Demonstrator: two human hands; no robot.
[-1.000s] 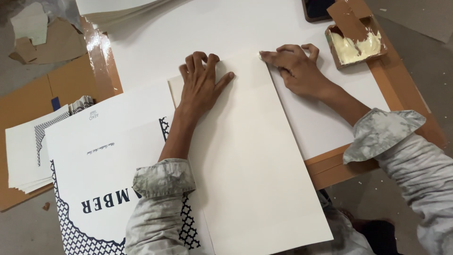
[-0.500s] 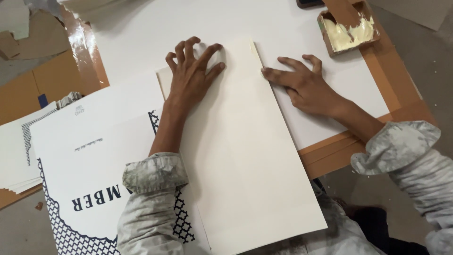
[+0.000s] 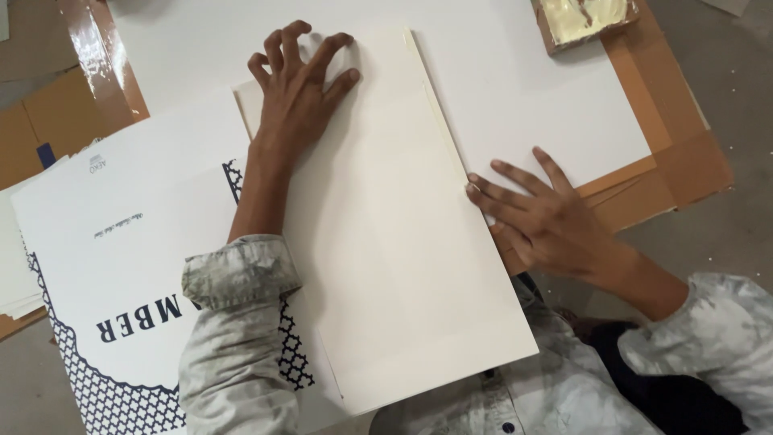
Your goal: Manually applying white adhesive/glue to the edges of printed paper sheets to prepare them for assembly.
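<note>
The cream sheet (image 3: pixel 403 242) lies across the frame's centre, the left hand (image 3: pixel 302 89) pressing its upper end with fingers spread and clawed, while the right hand (image 3: pixel 547 221), open and flat, has slid down its right edge, smoothing that fold.

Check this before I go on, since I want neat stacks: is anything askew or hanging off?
The cream sheet under both hands lies tilted against the white board, and its near corner overhangs the table edge.

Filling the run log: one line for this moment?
left hand: pressing large cream paper sheet | right hand: flat at its right edge
</note>
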